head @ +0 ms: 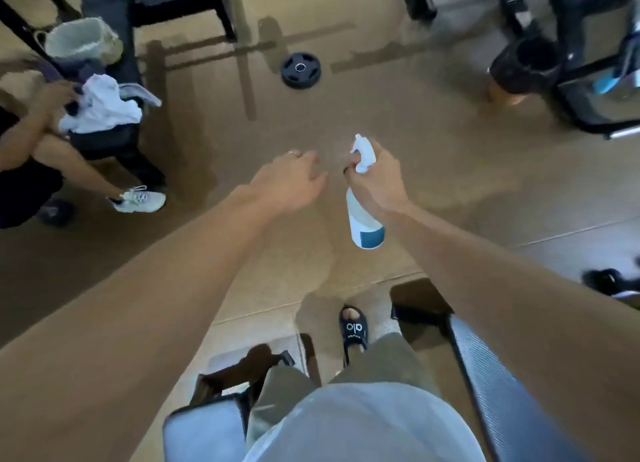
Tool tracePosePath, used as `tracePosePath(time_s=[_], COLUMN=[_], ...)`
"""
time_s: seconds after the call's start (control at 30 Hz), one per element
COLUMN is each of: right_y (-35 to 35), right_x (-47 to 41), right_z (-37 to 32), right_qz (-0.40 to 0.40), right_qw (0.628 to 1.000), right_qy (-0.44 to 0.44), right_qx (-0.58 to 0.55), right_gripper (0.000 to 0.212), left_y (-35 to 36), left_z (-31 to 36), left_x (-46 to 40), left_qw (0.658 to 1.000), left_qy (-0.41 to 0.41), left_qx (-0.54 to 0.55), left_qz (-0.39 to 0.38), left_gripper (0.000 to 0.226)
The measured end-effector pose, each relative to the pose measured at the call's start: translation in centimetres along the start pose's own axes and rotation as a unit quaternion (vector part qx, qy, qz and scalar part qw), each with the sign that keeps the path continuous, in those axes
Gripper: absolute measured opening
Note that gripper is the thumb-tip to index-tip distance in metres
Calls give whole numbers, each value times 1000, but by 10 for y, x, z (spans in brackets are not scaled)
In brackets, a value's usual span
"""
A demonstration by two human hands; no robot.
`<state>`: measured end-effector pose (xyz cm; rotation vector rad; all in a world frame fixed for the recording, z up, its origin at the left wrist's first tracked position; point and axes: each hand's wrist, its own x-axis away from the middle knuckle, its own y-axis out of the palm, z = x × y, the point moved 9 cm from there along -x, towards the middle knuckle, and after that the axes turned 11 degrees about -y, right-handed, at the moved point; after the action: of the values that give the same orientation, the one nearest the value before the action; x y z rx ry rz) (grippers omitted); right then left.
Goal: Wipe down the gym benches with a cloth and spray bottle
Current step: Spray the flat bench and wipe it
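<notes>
Far left, another person's hand (57, 96) rests against a crumpled white cloth (104, 106) heaped on a dark stand, with a pale woven basket (81, 40) just behind it. Their pale green sneaker (143, 200) is planted on the tan rubber floor (450, 170). Further back, a round black weight plate (300, 71) lies flat on the floor, well apart from everything.

My left hand (289, 181) is out in front, palm down, fingers loosely spread and curled, gripping nothing; a ring sits on one finger. Just beside it, not touching, my right hand (375, 179) is wrapped around the neck of a white plastic spray bottle with a blue band at its base (363, 219), one finger on the trigger, nozzle pointing away and up, body hanging down and tilted toward me.

Below, my foot in a black slide sandal with white lettering (353, 330). Bottom left, a pale blue-grey padded bench pad (204, 430); bottom right, a grey ribbed bench pad on a black frame (485, 375). The cloth is well apart from both my hands.
</notes>
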<state>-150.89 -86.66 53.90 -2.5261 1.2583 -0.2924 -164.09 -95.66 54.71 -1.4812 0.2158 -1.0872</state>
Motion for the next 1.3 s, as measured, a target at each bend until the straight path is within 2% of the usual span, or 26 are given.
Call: tracePosePath(time_s=[0.23, 0.43, 0.63, 0.8, 1.0, 1.3], right_y=[-96, -152, -211, -263, -337, -475], right_x=[-62, -114, -164, -188, -194, -198], right_z=[28, 50, 55, 51, 77, 155], right_qz=[104, 171, 285, 361, 440, 495], right_qw=[993, 981, 950, 921, 881, 843], right_qy=[45, 93, 124, 144, 175, 211], right_qx=[12, 19, 21, 18, 7, -1], right_gripper=[15, 19, 13, 21, 18, 15], left_y=[-32, -57, -92, -110, -103, -62], left_z=[108, 178, 254, 323, 421, 600], left_x=[-76, -147, -220, -242, -259, -297], left_qw=[994, 979, 957, 930, 890, 846], left_qy=[93, 167, 242, 306, 382, 441], left_qx=[-61, -115, -157, -201, -245, -296], left_qz=[-11, -31, -39, -40, -26, -41], left_gripper=[54, 53, 54, 55, 55, 56])
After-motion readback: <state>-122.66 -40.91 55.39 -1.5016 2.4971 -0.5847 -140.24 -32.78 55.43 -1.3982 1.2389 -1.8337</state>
